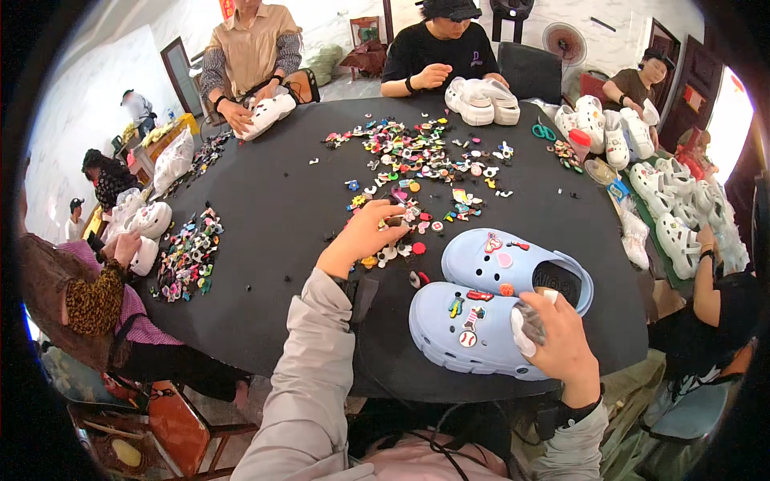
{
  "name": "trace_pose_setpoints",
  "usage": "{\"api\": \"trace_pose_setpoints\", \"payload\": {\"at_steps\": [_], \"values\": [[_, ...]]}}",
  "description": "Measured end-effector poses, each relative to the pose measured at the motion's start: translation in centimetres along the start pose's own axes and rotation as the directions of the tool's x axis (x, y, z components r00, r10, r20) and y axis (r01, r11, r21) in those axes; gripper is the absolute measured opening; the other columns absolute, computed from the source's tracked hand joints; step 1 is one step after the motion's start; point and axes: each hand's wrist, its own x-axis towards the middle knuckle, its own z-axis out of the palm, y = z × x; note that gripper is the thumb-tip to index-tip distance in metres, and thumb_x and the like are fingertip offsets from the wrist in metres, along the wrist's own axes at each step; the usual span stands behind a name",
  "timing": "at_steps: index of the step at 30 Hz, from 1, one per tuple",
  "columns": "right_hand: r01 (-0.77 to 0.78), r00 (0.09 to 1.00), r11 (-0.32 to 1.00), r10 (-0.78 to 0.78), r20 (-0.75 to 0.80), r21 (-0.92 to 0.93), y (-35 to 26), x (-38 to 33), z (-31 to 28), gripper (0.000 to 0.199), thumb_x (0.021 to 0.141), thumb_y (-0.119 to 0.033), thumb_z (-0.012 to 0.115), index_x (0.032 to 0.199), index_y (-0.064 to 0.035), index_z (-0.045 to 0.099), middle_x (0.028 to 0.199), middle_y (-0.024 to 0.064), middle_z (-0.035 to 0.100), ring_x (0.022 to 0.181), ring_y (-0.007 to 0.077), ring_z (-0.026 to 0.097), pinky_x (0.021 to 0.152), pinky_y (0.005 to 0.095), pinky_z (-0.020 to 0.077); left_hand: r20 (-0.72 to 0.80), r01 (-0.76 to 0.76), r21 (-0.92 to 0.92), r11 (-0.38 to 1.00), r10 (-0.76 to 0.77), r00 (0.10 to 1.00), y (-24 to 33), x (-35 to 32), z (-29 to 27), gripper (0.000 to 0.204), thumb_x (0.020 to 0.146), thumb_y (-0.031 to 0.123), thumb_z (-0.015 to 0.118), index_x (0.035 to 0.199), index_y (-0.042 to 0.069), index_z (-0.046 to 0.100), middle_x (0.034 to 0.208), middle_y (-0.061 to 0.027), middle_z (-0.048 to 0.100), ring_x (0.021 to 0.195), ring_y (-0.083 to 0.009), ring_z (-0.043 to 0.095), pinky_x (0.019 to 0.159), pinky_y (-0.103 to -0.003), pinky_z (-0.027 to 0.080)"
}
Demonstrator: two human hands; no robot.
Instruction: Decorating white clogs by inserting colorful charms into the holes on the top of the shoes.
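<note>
Two light blue clogs lie side by side on the dark table in front of me, toes to the left. The far clog [469, 263] carries several charms, among them a pink oval and an orange round one. On the near clog [437, 333] sit a red car charm, a striped star and a baseball. My right hand [564, 341] is closed on the near clog at its opening; a whitish, partly see-through piece shows by the fingers, its kind unclear. Over the near edge of a pile of loose shoe charms [425, 156], my left hand [367, 234] reaches with thumb and forefinger apart.
Across the table, two people handle white clogs [481, 103]. Another pile of charms [191, 255] lies left, beside a person holding white clogs. Green-handled scissors [544, 130], a red-capped container [579, 143] and many white clogs [678, 240] stand at the right, where other people sit.
</note>
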Motion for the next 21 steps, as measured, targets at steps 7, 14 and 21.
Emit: {"api": "trace_pose_setpoints", "payload": {"at_steps": [7,14,21], "values": [[-0.057,0.998,0.998,0.057,-0.036,-0.001,0.3,-0.1,0.6,0.047,0.070,-0.023,0.071,0.112,-0.0083,0.055,0.101,0.0199,0.057,0.087,0.0377,0.059,0.075,0.0429,0.0485,0.030,0.212,-0.240,0.947,-0.211,0.977,-2.2,-2.0,-1.1,0.038,0.073,0.018,0.073,0.108,0.004,0.064,0.087,-0.0084,0.064,0.072,-0.0161,0.058,0.067,-0.030,0.048],[-0.005,0.997,0.999,0.009,-0.076,0.047,-0.3,0.6,0.5,0.041,0.070,-0.012,0.069,0.108,-0.0053,0.054,0.096,0.0171,0.057,0.080,0.0335,0.059,0.071,0.0383,0.0480,-0.106,0.158,-0.108,0.982,-0.170,0.980,-2.0,-1.6,-0.3,0.017,0.077,0.012,0.069,0.091,0.003,0.068,0.087,-0.0098,0.066,0.073,-0.0183,0.062,0.066,-0.030,0.050],[-0.025,0.997,0.999,0.028,-0.076,0.040,-0.2,0.2,0.5,0.045,0.069,-0.013,0.071,0.110,-0.0056,0.054,0.099,0.0183,0.058,0.084,0.0349,0.060,0.074,0.0388,0.0485,0.090,-0.049,0.164,0.985,0.034,0.995,0.1,-2.3,2.5,0.022,0.068,0.018,0.075,0.088,0.011,0.070,0.088,-0.0071,0.060,0.092,-0.0265,0.056,0.080,-0.037,0.046]]}}
